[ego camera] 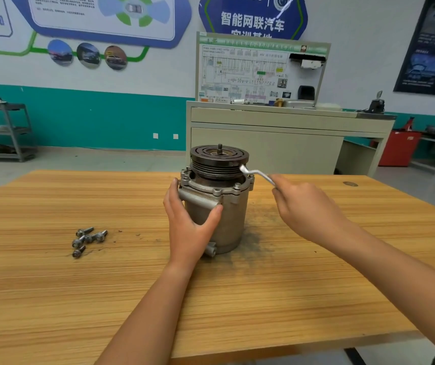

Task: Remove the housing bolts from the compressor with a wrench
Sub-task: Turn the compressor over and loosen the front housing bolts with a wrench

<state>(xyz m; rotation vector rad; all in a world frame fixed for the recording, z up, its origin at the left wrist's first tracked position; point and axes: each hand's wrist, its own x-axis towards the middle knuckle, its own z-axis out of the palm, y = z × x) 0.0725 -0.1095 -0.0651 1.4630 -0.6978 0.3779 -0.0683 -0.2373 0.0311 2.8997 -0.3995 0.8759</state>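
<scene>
Grey cast-metal cylindrical compressor point(226, 219) w/ black grooved pulley point(219, 159) on top stands upright near centre of light wooden table point(79, 299). L hand point(187, 222) grips the housing from its 8 o'clock side, thumb across the front. R hand point(305, 209) at 3 o'clock, fingers curled round handle of bent silver wrench point(257, 175); wrench head sits at flange rim approx 2 o'clock, just under pulley. Bolt heads point(237, 186) show in flange at 5 o'clock. Loose grey bolts point(88, 239) lie clustered at 8 o'clock, well apart from compressor
</scene>
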